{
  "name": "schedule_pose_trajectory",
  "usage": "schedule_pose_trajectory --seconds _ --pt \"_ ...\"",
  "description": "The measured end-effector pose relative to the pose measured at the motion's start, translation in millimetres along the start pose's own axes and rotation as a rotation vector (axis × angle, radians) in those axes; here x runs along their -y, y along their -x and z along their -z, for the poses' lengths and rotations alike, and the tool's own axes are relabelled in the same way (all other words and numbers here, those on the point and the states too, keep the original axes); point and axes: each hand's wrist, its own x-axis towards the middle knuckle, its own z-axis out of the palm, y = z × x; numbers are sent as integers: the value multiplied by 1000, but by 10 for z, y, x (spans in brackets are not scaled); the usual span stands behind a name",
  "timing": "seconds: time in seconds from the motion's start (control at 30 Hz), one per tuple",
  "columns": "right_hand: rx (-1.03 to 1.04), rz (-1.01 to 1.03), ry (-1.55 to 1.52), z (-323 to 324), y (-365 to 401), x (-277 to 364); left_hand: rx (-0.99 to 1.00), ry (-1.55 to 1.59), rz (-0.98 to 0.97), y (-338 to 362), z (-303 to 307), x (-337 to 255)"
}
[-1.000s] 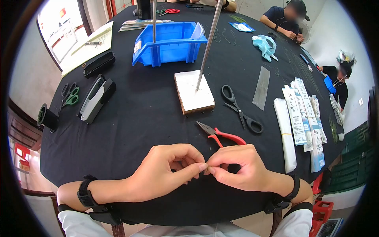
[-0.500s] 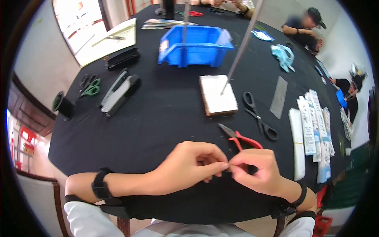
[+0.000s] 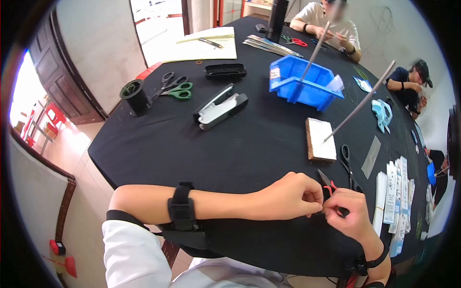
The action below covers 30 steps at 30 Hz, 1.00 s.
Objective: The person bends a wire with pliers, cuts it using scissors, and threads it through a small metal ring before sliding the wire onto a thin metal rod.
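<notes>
Above the near part of the black-covered table, my left hand is closed, with thumb and index finger pinched together. Its fingertips meet those of my right hand, which is pinched in the same way. Whatever lies between them is too small to make out. Just behind my right hand are red-handled pliers, their grips partly hidden by it. Black scissors lie to the right of the pliers. Farther back, a white-topped block holds a thin metal rod leaning up to the right.
A stapler, green-handled scissors and a black spool lie to the left. A blue bin stands behind the block. Long paper packets lie at right. Other people sit around the table.
The view has turned left, so the table's contents appear farther right and more of the room's left side shows. My hands stay pinched together at the fingertips.
</notes>
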Motion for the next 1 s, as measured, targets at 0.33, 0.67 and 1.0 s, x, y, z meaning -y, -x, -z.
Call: schedule_pose_trajectory --seconds 0.33,0.67,1.0 --pt "-128 -202 293 339 -169 -671 -92 -47 19 -18 89 61" --pt "226 -240 378 624 -311 -730 -106 -63 8 -23 98 66" --pt "254 -5 572 660 -231 -723 -160 118 193 -42 137 61"
